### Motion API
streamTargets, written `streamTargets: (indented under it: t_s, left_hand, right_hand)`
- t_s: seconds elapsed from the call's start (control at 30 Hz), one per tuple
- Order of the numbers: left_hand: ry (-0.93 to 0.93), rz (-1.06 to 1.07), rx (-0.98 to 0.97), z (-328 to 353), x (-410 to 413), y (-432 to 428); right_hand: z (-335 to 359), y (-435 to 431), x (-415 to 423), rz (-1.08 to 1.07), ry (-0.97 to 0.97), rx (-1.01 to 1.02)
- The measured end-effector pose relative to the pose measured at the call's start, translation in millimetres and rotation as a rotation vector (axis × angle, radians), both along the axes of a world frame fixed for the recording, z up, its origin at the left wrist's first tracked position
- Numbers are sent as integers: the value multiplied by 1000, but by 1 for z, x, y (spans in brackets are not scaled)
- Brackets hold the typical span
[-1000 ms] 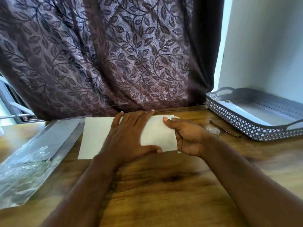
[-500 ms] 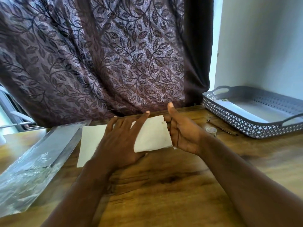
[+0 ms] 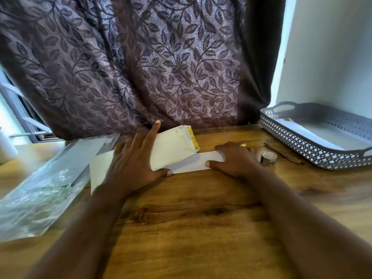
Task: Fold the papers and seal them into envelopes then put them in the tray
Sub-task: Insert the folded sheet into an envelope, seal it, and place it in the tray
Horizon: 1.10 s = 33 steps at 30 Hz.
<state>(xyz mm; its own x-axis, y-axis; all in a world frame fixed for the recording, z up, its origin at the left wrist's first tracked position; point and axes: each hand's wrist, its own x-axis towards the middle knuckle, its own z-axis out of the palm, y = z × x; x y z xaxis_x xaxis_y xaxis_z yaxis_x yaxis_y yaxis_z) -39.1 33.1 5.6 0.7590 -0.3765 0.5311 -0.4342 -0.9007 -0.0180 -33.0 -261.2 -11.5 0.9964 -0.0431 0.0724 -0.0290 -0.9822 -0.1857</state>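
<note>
A purple leaf-patterned curtain (image 3: 141,67) hangs behind the wooden surface (image 3: 201,228), with a white wall (image 3: 332,57) to its right and a window frame (image 3: 20,109) showing at its left. A crumpled clear plastic wrapper (image 3: 44,188) lies on the surface's left side; a small round roll (image 3: 268,158) sits toward the right

Beyond your left grip (image 3: 132,160) a purple leaf-patterned curtain (image 3: 151,67) hangs down to the wood-grain tabletop (image 3: 191,218). Far to that grip's left, daylight comes through a window (image 3: 12,111). Up and right of your right grip (image 3: 235,158) stands a pale wall (image 3: 332,57).
</note>
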Motion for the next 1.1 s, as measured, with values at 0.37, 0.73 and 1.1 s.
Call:
streamTargets:
  t_s: [0.37,0.73,1.1]
  left_hand:
    - [69,28,-79,-5,7,11]
    - [64,38,-142,-6,12,14]
    - [52,110,-128,-10,20,20]
  right_hand:
    - [12,-1,-11,4,39,113]
    - [4,-7,-9,-166,-388,1069]
    - [28,-13,-19,-163,-776,1521]
